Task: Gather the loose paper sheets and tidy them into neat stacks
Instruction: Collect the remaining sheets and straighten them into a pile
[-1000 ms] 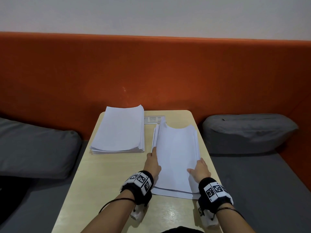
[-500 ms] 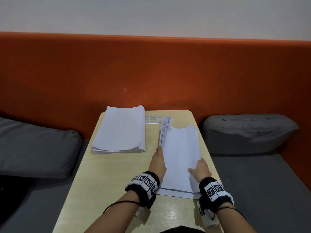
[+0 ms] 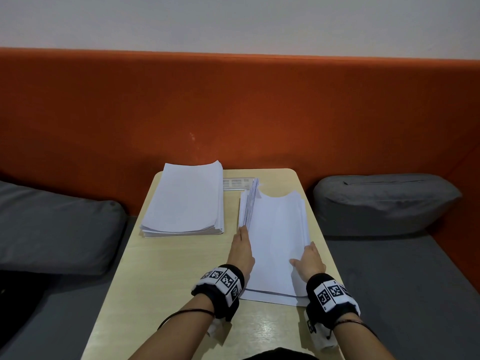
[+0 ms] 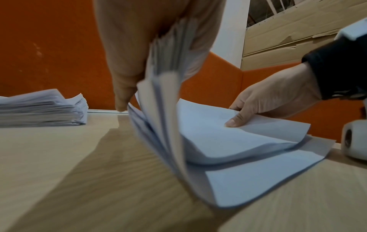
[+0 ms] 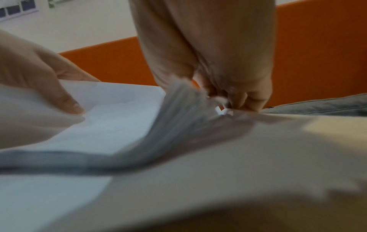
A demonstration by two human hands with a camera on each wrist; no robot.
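Both hands' fingers (image 3: 241, 233) behind sheets (image 3: 275, 237)

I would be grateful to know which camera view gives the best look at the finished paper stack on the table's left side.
The head view: the finished stack shows whole from above, squared on the table, apart from both hands. The left wrist view catches only its blurred near edge at the frame's left side. The right wrist view does not show it.

Pretty dim, soft overhead light. Faint glare on the table (image 3: 262, 331) near edge. Sharp head view; both wrist views blurry, smeared up close, warped edges.
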